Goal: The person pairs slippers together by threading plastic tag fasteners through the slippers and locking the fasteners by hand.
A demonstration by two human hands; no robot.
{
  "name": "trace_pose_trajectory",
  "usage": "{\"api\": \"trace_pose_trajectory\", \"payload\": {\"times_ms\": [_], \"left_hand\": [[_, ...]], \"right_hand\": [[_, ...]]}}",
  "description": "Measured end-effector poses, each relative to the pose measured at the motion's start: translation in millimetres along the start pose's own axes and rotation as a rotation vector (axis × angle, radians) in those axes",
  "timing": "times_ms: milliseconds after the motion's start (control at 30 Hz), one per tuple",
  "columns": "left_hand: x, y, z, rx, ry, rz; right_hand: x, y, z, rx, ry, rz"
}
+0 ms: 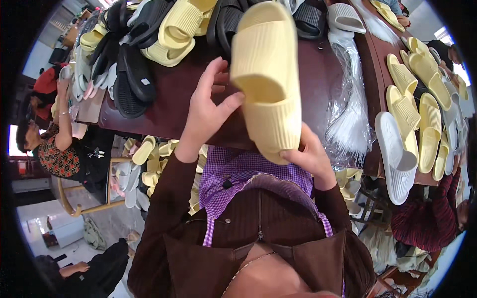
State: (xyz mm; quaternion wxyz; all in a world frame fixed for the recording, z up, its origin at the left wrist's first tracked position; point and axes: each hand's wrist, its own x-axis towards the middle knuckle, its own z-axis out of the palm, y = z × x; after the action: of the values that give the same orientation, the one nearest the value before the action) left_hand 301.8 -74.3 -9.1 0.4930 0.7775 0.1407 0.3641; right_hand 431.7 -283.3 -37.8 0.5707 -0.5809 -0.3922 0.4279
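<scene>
I hold a pale yellow ribbed slide sandal (268,74) upright over the dark brown table (179,94). My left hand (208,107) rests against its left side, thumb touching the strap edge. The sandal's lower end sits in my right hand (310,156), which grips it from below. My brown sleeves and a purple checked apron show beneath.
A heap of black, yellow and white sandals (149,35) lies at the table's far left. A bundle of clear plastic bags (350,99) lies right of the held sandal. More yellow and white sandals (412,119) cover the right table. Other people sit at left (54,144) and right (427,213).
</scene>
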Motion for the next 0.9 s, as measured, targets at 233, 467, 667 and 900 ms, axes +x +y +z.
{"api": "trace_pose_trajectory", "payload": {"times_ms": [233,467,667,900], "left_hand": [[-10.7,-27.6,-0.7,0.051,0.272,0.02],[-8.7,-38.0,-3.7,-0.257,0.565,-0.006],[-13.8,-48.8,-19.5,-0.302,0.635,-0.116],[-13.2,-55.6,-105.6,-0.155,0.955,-0.12]], "right_hand": [[3.4,-1.7,15.5,-0.087,-0.017,-0.028],[10.3,20.8,37.9,-0.335,0.25,-0.212],[16.0,20.6,45.3,-0.511,0.343,-0.451],[-4.1,-1.0,-7.2,-0.621,0.426,-0.313]]}}
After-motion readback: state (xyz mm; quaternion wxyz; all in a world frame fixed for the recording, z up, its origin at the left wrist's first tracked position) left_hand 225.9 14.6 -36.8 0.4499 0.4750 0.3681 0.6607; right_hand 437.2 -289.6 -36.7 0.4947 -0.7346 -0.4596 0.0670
